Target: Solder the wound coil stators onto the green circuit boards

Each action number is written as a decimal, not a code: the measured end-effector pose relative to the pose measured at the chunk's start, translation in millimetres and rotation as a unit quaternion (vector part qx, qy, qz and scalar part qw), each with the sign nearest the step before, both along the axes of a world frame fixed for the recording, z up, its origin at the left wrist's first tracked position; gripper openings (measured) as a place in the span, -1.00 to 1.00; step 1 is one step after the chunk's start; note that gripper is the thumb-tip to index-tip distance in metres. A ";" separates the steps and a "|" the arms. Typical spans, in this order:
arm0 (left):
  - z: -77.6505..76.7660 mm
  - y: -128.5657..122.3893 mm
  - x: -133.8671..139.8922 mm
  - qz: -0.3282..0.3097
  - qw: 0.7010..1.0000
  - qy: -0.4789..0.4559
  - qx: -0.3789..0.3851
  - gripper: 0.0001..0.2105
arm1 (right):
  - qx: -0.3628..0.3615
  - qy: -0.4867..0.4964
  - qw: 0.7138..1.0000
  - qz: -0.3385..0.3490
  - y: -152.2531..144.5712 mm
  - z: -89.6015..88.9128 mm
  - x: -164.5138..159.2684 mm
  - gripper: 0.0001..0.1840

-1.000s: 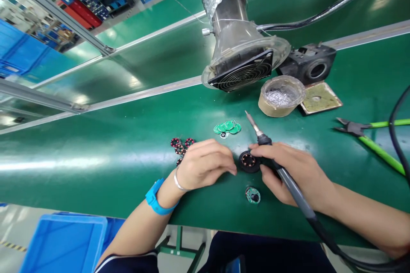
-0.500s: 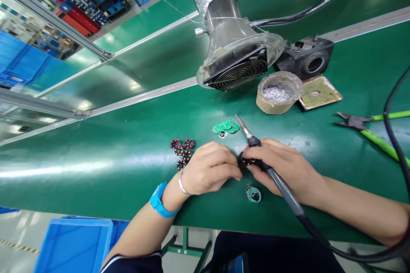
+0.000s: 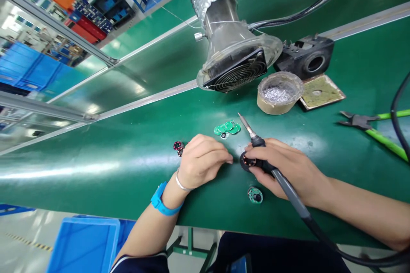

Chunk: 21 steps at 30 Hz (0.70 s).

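My right hand (image 3: 285,166) is wrapped round a soldering iron (image 3: 290,196), its bare metal tip pointing up and away from me. Thumb and fingers of the same hand also touch a small coil-wound motor stator (image 3: 248,160) seated in a round black piece. My left hand (image 3: 205,160) is closed, fingers curled together, just left of that stator; whatever is between the fingertips is hidden. Beyond its knuckles, two stators (image 3: 178,146) show, partly covered by the hand. A round part with a green circuit board (image 3: 255,195) lies nearer me, below the right hand.
Several round green circuit boards (image 3: 228,127) lie ahead of my hands. Behind them are a tub of solder bits (image 3: 278,104), a sponge tray (image 3: 322,92) and a black iron stand (image 3: 309,57). A fume extractor (image 3: 238,64) hangs above. Green-handled cutters (image 3: 361,120) lie at right.
My left hand has drawn back leftward from the held stator and now covers more of the loose stators. The right hand stays nearly in place with the iron; the held stator shows more.
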<state>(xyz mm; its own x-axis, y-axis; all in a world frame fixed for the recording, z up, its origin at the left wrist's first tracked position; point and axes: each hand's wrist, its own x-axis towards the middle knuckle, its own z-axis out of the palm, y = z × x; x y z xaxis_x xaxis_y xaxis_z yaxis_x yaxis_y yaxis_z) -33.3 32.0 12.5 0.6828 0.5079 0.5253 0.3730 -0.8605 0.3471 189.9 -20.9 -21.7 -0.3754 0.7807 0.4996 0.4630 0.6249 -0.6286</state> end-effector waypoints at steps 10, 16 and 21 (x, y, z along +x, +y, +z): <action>-10.5 -6.5 11.6 -0.056 0.991 0.113 0.044 -0.83 | 0.016 -0.011 1.000 -0.006 1.0 -2.8 0.5 -0.69; -3.8 -1.8 3.6 0.057 0.997 0.032 0.032 -0.88 | -0.005 -0.016 1.000 0.003 0.8 -3.0 0.1 -0.72; -11.7 2.7 3.1 0.193 0.968 0.161 -0.011 -0.84 | 0.000 -0.015 1.000 0.002 1.0 -3.1 0.3 -0.74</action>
<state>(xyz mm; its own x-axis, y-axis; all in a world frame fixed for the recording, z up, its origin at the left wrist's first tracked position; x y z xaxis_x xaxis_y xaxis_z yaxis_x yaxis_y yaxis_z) -30.2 34.7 0.8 0.5664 0.7665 0.3029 0.7568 -0.6292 0.1771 190.1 -19.8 -24.9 -0.3944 0.7787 0.4879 0.4792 0.6273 -0.6139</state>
